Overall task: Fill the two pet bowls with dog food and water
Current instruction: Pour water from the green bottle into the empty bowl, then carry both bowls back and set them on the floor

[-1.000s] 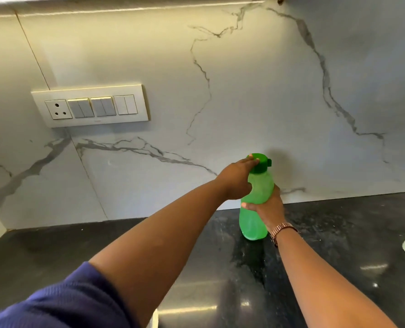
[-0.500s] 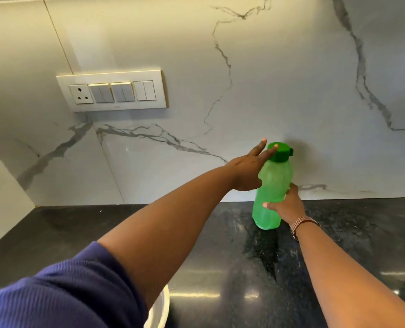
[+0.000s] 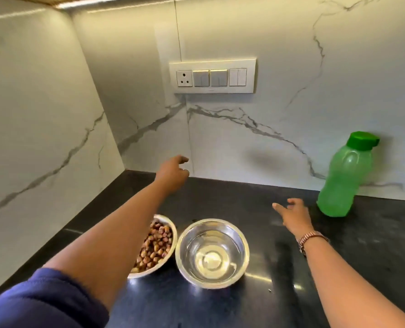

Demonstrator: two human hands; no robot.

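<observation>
Between hands, bowls (bottle apart)

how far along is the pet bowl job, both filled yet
Looks done: the left bowl holds dog food and the right bowl holds water. The green bottle stands capped by the wall. In hand: nothing; left hand and right hand are empty. Nothing visible is left.

Two white marble-look walls with grey veins meet in a corner at the left. On the back wall sits a white switch plate — one socket and three switches. Below lies a dark, glossy stone countertop that reflects small spots of light. A warm light strip glows along the top edge.
</observation>
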